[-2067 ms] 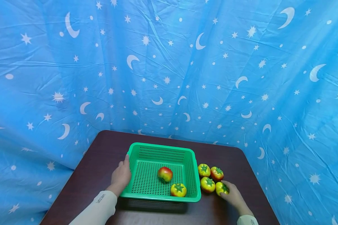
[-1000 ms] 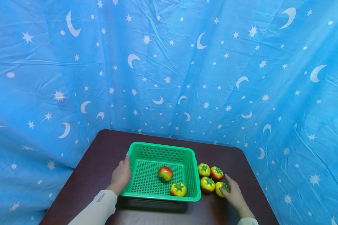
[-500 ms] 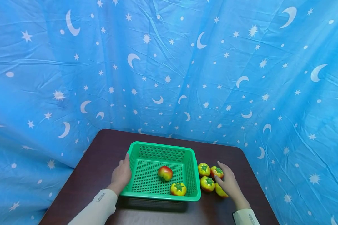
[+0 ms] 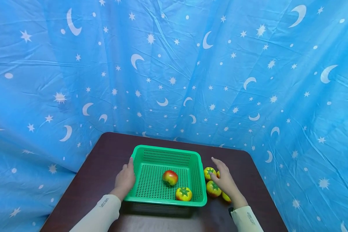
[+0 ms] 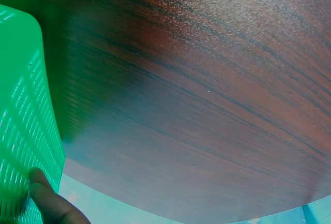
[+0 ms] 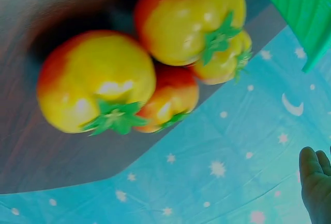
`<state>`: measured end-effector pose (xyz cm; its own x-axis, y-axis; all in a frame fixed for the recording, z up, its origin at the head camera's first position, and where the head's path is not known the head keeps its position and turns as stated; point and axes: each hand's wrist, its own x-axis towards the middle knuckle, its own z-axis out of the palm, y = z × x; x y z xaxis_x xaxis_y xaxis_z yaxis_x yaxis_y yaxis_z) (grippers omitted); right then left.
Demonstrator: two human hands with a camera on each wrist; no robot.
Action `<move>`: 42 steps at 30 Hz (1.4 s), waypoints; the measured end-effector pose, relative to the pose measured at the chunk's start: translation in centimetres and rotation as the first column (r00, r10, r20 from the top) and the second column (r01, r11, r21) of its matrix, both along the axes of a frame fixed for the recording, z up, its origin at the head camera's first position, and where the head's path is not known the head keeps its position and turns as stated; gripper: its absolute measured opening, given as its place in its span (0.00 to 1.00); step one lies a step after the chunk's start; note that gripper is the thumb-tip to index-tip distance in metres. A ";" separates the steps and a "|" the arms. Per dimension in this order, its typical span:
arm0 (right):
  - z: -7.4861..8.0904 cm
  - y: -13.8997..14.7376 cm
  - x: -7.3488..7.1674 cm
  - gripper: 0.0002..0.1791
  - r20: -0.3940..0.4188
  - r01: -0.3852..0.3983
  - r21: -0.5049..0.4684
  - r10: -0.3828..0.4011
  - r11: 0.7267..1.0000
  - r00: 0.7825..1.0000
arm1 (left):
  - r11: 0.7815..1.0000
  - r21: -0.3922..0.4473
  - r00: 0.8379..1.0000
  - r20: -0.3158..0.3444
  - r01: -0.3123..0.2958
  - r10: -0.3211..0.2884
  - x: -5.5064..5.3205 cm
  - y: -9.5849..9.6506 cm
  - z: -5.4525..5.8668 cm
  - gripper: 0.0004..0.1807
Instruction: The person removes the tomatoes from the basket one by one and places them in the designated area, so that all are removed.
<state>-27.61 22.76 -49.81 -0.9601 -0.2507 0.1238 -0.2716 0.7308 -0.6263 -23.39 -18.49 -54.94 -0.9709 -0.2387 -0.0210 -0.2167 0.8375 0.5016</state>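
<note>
A green plastic basket [image 4: 165,203] stands on the table with two yellow-red tomatoes inside, one on its side [image 4: 170,178] and one with its green calyx up [image 4: 183,194]. My left hand [image 4: 126,178] grips the basket's left side, thumb at the rim and fingers against the outer wall, as the left wrist view shows. My right hand [image 4: 226,180] is held over several more tomatoes [image 6: 98,81] just right of the basket, fingers extended and holding nothing. In the head view it partly covers the tomatoes at the back right and front right.
The dark brown wooden table [image 4: 116,145] has rounded far corners. A blue curtain [image 4: 168,64] with white moons and stars hangs behind it and along both sides. The basket's right wall stands close beside the loose tomatoes.
My right hand has let go of the front right tomato, then moved up and leftward over the group. The left hand and basket have stayed in place.
</note>
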 end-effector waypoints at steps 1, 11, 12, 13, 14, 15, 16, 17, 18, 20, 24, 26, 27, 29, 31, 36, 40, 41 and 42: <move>0.1 -0.2 -0.1 0.37 -0.005 -0.011 -0.003 0.011 1.000 1.000 | 1.000 -0.002 1.000 -0.001 -0.001 0.001 0.0 0.0 0.1 0.34; 0.2 -2.6 -0.5 0.36 -0.035 -0.096 0.006 0.096 0.995 0.995 | 1.000 0.006 1.000 0.008 -0.006 0.005 0.1 0.1 0.4 0.36; 0.3 -2.9 -0.6 0.36 -0.033 -0.101 0.011 0.101 0.995 0.994 | 1.000 0.005 1.000 0.007 -0.006 0.005 0.0 0.1 0.4 0.36; 0.3 -3.2 -0.6 0.36 -0.030 -0.108 0.017 0.108 0.994 0.994 | 1.000 0.003 1.000 0.004 -0.005 0.005 0.0 0.1 0.3 0.35; 0.4 -3.5 -0.7 0.36 -0.026 -0.114 0.024 0.114 0.993 0.993 | 1.000 0.002 1.000 0.002 -0.003 0.003 -0.1 0.1 0.3 0.35; 0.4 -3.9 -0.7 0.36 -0.020 -0.122 0.028 0.122 0.992 0.992 | 1.000 0.002 1.000 0.000 -0.001 0.001 -0.2 0.0 0.3 0.35; 0.5 -4.2 -0.8 0.36 -0.013 -0.128 0.030 0.129 0.991 0.992 | 1.000 0.001 1.000 -0.001 -0.001 0.001 -0.2 0.0 0.2 0.35; 0.5 -4.5 -0.8 0.36 -0.010 -0.136 0.034 0.137 0.990 0.991 | 1.000 0.000 1.000 -0.004 0.003 -0.003 -0.2 0.0 0.2 0.34; 0.5 -4.9 -0.8 0.36 -0.012 -0.147 0.039 0.147 0.988 0.989 | 1.000 0.001 1.000 -0.007 0.004 -0.004 -0.3 0.0 0.2 0.34; 0.4 -5.5 -0.9 0.36 -0.018 -0.167 0.053 0.168 0.985 0.986 | 1.000 0.002 1.000 -0.010 0.002 -0.002 -0.3 0.0 0.2 0.34; -0.1 -6.5 -0.7 0.37 -0.011 -0.207 0.082 0.208 0.975 0.978 | 1.000 0.004 1.000 -0.002 -0.004 0.004 -0.1 0.0 0.2 0.34; -0.2 -7.0 -0.6 0.37 -0.001 -0.228 0.093 0.229 0.969 0.973 | 1.000 0.005 1.000 0.004 -0.005 0.005 0.1 0.1 0.2 0.34; -0.3 -7.2 -0.6 0.37 0.003 -0.239 0.099 0.240 0.966 0.971 | 1.000 0.004 1.000 0.005 -0.005 0.005 0.2 0.1 0.2 0.34; -0.3 -7.7 -0.7 0.36 0.003 -0.267 0.108 0.269 0.957 0.963 | 1.000 0.002 1.000 0.003 -0.007 0.007 0.2 0.2 0.2 0.34; -0.2 -8.3 -0.9 0.36 0.002 -0.296 0.118 0.298 0.948 0.955 | 1.000 0.001 1.000 0.002 -0.009 0.009 0.3 0.2 0.2 0.34; 0.2 -9.8 -1.2 0.36 0.008 -0.349 0.136 0.351 0.927 0.936 | 1.000 -0.006 1.000 0.000 -0.012 0.012 0.3 0.1 0.3 0.36; 0.1 -10.9 -1.3 0.36 0.023 -0.379 0.196 0.382 0.904 0.924 | 1.000 -0.007 1.000 0.005 -0.015 0.015 0.3 0.2 0.3 0.36; 0.0 -11.1 -1.4 0.36 0.028 -0.390 0.210 0.393 0.897 0.919 | 1.000 -0.006 1.000 0.007 -0.015 0.015 0.3 0.2 0.3 0.36; -0.1 -11.3 -1.4 0.36 0.033 -0.399 0.223 0.402 0.889 0.915 | 1.000 -0.004 1.000 0.011 -0.016 0.016 0.3 0.2 0.3 0.35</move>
<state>-29.03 11.46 -49.92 -0.7709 -0.6361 0.0336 -0.5781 0.6765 -0.4562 -23.08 -18.27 -54.60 -0.9666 -0.2546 -0.0302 -0.2357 0.8358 0.4958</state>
